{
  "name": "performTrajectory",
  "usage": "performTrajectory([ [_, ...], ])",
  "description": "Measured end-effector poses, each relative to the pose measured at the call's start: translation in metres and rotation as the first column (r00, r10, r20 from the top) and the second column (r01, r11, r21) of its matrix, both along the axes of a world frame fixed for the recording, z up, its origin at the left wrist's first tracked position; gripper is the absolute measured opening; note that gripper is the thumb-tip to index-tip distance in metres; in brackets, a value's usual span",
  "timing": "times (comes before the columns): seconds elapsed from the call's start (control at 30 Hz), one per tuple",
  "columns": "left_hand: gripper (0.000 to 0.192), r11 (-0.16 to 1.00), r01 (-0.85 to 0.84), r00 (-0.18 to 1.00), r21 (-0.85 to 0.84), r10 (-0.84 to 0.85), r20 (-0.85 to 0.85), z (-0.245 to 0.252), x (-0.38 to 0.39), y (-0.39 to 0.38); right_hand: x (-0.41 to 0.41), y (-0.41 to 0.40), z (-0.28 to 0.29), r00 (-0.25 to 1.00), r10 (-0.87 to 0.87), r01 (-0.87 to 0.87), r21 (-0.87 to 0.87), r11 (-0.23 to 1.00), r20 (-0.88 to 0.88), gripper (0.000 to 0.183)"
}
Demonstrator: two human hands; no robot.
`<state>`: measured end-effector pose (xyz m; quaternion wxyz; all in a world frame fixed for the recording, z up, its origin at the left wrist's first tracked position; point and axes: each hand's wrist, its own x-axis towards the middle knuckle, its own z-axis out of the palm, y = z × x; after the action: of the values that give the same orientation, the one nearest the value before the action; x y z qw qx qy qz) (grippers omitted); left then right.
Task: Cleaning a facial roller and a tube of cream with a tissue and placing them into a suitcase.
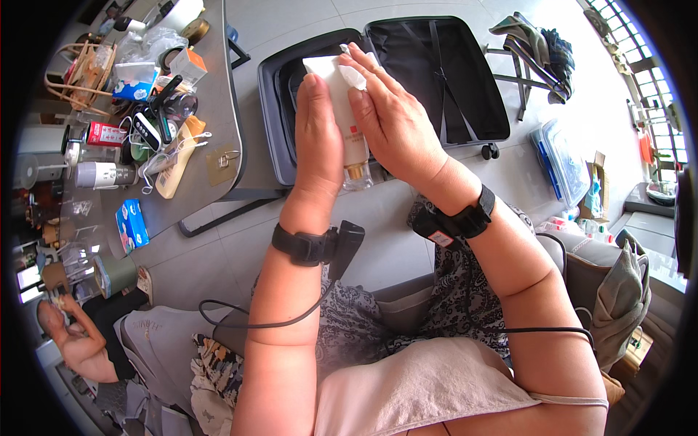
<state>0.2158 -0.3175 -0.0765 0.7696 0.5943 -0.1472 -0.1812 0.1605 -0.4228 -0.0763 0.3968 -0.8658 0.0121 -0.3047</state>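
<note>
A white squeeze tube (344,111) with a gold-banded clear cap pointing down is held between my two palms, above an open suitcase. My left hand (319,136) presses flat on its left side, thumb upward. Along the right side lies my right hand (390,114), with a crumpled white tissue (353,76) between its fingers and the tube. The black suitcase (264,103) lies spread on the floor beyond my hands; its right half (441,82) shows dark lining and crossed straps. Its left half is partly hidden by my left hand and the tube.
At left, a table (218,82) carries a tissue pack, a lotion bottle (182,158), cables and jars. A clothes-draped stool (523,60) and a lidded plastic box (561,161) stand at right. Another person (82,343) sits at lower left. Black cables run from my wristbands.
</note>
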Motion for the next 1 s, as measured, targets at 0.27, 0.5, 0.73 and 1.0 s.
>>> performTrajectory([
  [0.27, 0.062, 0.981, -0.014, 0.975, -0.191, -0.029, -0.219, -0.005, 0.012, 0.002, -0.007, -0.004, 0.005, 0.992, 0.012, 0.036, 0.382, 0.924, -0.122, 0.037],
  [0.5, 0.063, 0.956, 0.007, 0.973, -0.294, -0.074, -0.218, -0.008, 0.003, -0.007, 0.01, 0.003, -0.012, 0.98, 0.197, -0.185, 0.2, 0.962, -0.041, 0.06],
  [0.73, 0.068, 0.95, -0.145, 0.945, -0.278, 0.049, -0.324, -0.006, 0.015, 0.007, -0.002, 0.029, -0.015, 0.985, 0.157, -0.155, 0.034, 0.987, -0.069, 0.065],
  [1.0, 0.061, 0.905, -0.302, 0.89, -0.298, 0.156, -0.428, -0.007, 0.035, 0.026, -0.014, 0.043, -0.005, 0.976, 0.215, -0.216, -0.047, 0.975, -0.027, 0.072],
])
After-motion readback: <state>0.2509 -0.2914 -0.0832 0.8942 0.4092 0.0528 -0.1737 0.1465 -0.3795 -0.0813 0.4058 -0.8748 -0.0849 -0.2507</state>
